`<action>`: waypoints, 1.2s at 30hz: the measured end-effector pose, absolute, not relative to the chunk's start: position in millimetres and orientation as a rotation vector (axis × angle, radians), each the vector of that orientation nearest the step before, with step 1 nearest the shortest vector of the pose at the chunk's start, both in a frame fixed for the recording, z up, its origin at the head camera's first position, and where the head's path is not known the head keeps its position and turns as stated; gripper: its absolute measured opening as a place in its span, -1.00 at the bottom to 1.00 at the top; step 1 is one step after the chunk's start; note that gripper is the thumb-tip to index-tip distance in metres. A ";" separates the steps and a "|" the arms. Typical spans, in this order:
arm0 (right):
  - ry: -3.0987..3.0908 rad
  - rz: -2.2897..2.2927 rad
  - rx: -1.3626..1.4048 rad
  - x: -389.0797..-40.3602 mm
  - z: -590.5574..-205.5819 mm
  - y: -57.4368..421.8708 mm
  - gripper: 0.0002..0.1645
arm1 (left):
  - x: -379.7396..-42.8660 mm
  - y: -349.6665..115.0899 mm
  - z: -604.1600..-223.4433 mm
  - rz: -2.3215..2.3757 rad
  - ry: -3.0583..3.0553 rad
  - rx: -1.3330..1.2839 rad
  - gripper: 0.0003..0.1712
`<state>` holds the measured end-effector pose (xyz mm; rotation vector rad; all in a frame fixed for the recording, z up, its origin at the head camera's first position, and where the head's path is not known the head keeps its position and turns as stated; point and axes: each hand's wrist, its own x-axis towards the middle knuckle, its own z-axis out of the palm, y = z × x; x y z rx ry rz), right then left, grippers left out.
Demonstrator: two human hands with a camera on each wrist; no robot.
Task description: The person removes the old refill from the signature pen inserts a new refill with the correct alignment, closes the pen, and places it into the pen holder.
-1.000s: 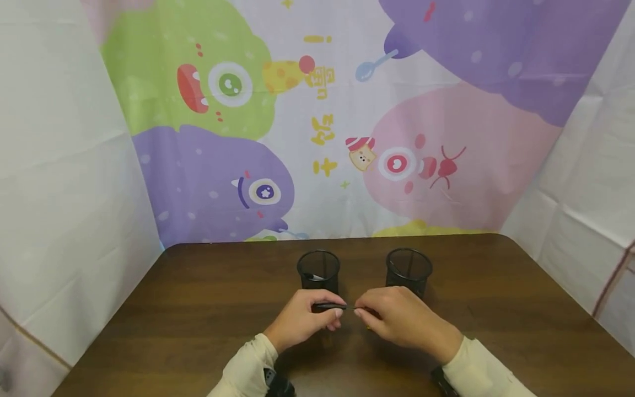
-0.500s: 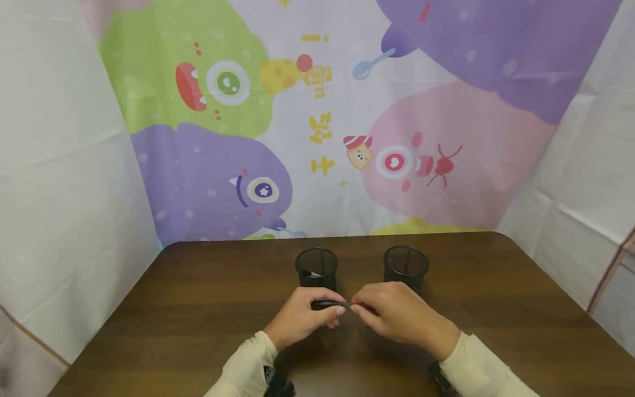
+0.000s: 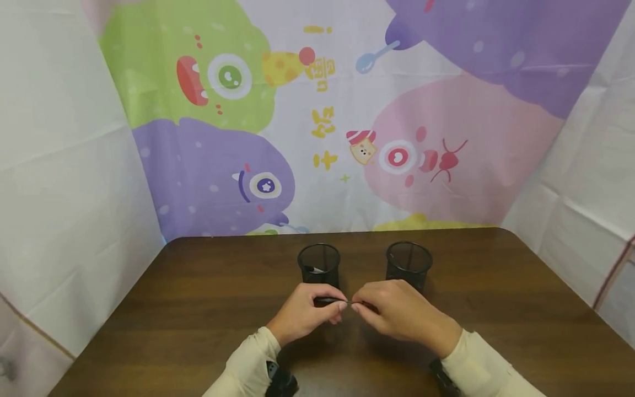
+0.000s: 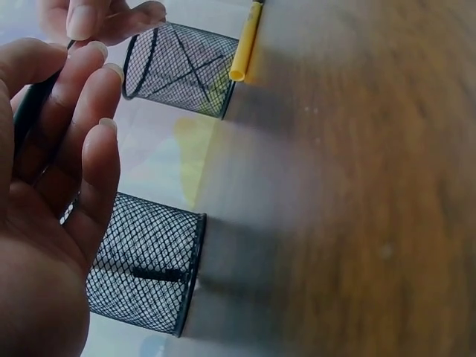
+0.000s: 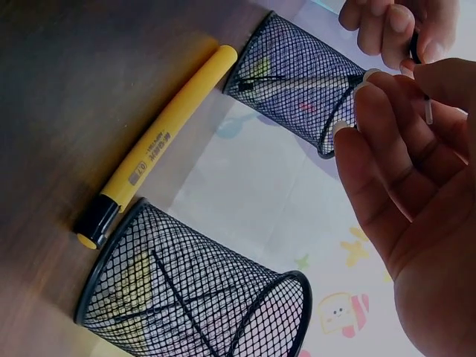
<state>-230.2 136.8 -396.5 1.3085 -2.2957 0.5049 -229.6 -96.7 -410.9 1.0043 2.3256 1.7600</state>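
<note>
My left hand (image 3: 305, 311) grips a slim black pen part (image 3: 324, 301) between thumb and fingers, its thin end pointing right. Fingertip to fingertip with it, my right hand (image 3: 397, 309) pinches a thin pen refill, mostly hidden by the fingers. A pale end of that refill (image 5: 428, 110) sticks out below the thumb in the right wrist view. On the table under the hands lies a yellow pen barrel (image 5: 167, 130) with a black end and "0.7" printed on it; the right hand hides it in the head view.
Two black mesh pen cups stand just beyond the hands: the left cup (image 3: 319, 253) has a black-and-white pen leaning inside, the right cup (image 3: 409, 259) stands behind my right hand. The brown table (image 3: 223, 286) ends at a cartoon-printed cloth (image 3: 327, 209).
The gap between the two hands' fingertips has narrowed, with less of the thin refill showing between them. The cups have stayed in place; the head view shifted slightly.
</note>
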 end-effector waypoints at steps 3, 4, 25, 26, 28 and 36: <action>-2.284 0.505 1.316 -230.6 -396.4 136.8 -0.94 | -225.4 -96.7 -403.1 1.760 2.321 1.038 -0.88; -2.289 0.509 1.315 -230.5 -396.5 136.6 -0.94 | -225.1 -96.9 -403.0 1.757 2.326 1.043 -0.89; -2.338 0.499 1.275 -232.9 -397.6 141.2 -0.93 | -226.2 -97.7 -405.2 1.744 2.377 0.975 -0.92; -2.340 0.497 1.272 -232.6 -397.8 141.3 -0.93 | -226.4 -98.0 -405.4 1.745 2.373 0.975 -0.92; -2.345 0.492 1.268 -231.9 -398.3 141.8 -0.93 | -226.7 -98.3 -405.9 1.742 2.369 0.974 -0.93; -2.343 0.472 1.266 -231.8 -395.4 143.1 -0.92 | -229.0 -100.7 -407.2 1.746 2.358 1.006 -0.92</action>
